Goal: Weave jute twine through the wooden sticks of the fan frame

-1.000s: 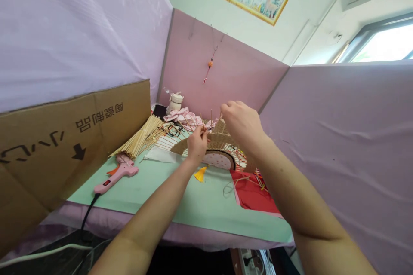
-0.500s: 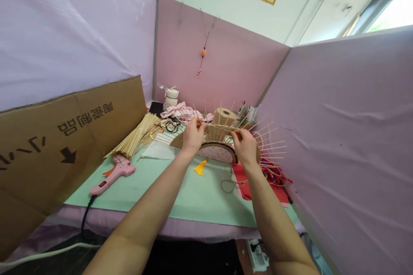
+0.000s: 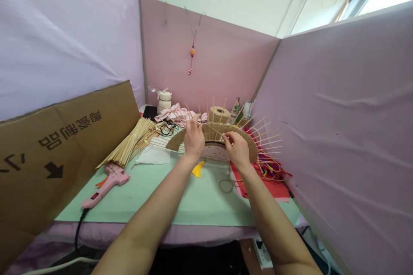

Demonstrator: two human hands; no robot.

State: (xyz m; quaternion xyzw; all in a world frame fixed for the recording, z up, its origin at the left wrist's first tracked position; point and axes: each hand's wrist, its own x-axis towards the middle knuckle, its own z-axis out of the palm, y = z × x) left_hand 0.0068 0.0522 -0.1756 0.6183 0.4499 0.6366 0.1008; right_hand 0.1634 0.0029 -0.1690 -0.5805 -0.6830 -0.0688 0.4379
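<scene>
Upright on the table stands an arched woven piece (image 3: 248,139) of brown twine, with thin wooden sticks fanning out from its rim. A pale dotted panel (image 3: 214,152) with a dark edge fills its inner arch. My left hand (image 3: 194,139) is closed on the upper left of the weave, fingertips at the rim among the sticks. My right hand (image 3: 238,149) pinches a strand of twine (image 3: 215,129) that runs taut across the front of the weave toward my left hand. Loose twine (image 3: 227,185) curls on the table below.
A pink glue gun (image 3: 106,184) and a bundle of sticks (image 3: 130,142) lie left, beside a cardboard sheet (image 3: 80,137). A yellow tassel (image 3: 198,169) lies in front. Behind stand a twine spool (image 3: 219,114) and a white bottle (image 3: 164,101). Red sheets (image 3: 271,189) lie right.
My right hand has drawn the twine down and left from the rim, across the front of the weave. My left hand stays at the upper left. The view has shifted slightly right.
</scene>
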